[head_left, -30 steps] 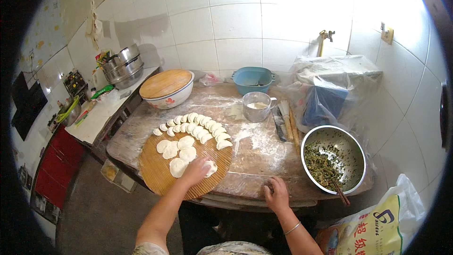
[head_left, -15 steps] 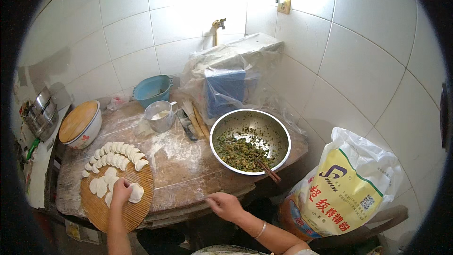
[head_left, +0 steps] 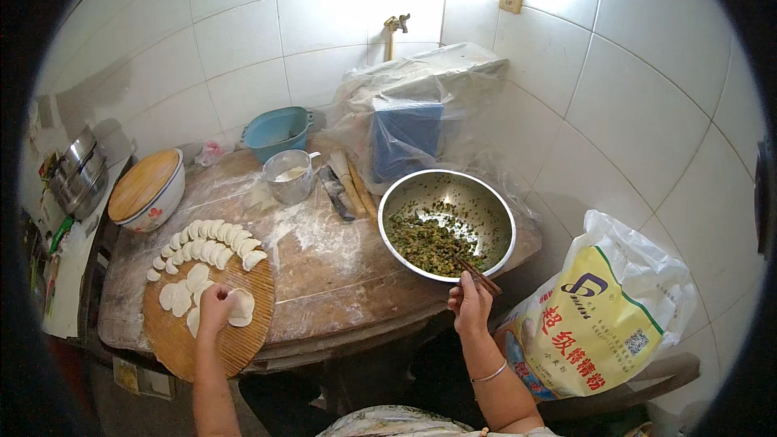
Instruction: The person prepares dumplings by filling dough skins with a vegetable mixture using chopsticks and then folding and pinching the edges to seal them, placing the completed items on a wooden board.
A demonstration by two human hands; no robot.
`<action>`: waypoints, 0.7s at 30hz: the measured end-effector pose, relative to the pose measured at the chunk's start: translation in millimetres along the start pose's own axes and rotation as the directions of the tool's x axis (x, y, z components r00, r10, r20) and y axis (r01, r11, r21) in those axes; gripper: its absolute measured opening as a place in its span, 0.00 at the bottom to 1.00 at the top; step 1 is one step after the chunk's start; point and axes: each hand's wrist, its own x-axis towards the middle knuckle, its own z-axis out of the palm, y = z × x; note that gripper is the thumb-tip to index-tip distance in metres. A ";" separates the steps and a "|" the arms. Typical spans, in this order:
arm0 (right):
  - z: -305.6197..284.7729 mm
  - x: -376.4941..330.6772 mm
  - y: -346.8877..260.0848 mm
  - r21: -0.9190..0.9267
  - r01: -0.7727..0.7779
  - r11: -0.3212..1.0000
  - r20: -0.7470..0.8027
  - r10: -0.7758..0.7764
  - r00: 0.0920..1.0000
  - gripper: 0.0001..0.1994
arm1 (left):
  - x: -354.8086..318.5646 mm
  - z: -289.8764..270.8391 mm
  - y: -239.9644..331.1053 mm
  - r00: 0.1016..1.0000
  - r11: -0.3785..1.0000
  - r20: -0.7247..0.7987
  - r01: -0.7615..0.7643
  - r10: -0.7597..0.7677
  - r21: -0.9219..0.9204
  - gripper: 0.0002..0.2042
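My left hand [head_left: 215,308] is over the round wooden board [head_left: 244,350], its fingers pinched at the edge of a flat dumpling wrapper [head_left: 241,307]. More round wrappers [head_left: 180,298] lie overlapping to the left of that hand. Curved rows of folded dumplings [head_left: 212,241] line the far side of the board. At the near right rim of a steel bowl [head_left: 508,231], my right hand [head_left: 471,304] has its fingers closed on the ends of a pair of chopsticks [head_left: 481,275]. Their tips reach into the green chopped filling [head_left: 429,243].
Behind the board stands a white bowl with a wooden lid [head_left: 146,186]. A blue basin [head_left: 277,134], a clear measuring cup [head_left: 290,178], a dark-bladed knife [head_left: 337,194] and a brush [head_left: 344,170] sit farther back. A large flour bag [head_left: 595,320] stands right of the table.
My right hand has moved up and right from the table's front edge to the chopsticks. My left hand stays by the wrappers. The whole view has shifted slightly.
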 end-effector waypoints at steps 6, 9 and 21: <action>-15.9 6.2 -3.5 -0.074 -0.036 0.997 0.161 0.047 0.986 0.11 | 2.0 17.3 11.5 0.999 0.812 0.041 0.029 -0.006 -0.583 0.03; -17.1 -6.9 -3.1 -0.102 -0.047 0.994 0.133 0.061 0.989 0.12 | 4.4 40.2 32.1 0.993 0.624 0.091 0.121 -0.079 -0.772 0.09; -16.6 6.1 -70.8 -0.632 0.764 -0.130 0.636 -0.651 0.415 0.10 | -20.7 114.5 68.9 0.897 -0.024 0.428 0.428 -0.107 -0.903 0.14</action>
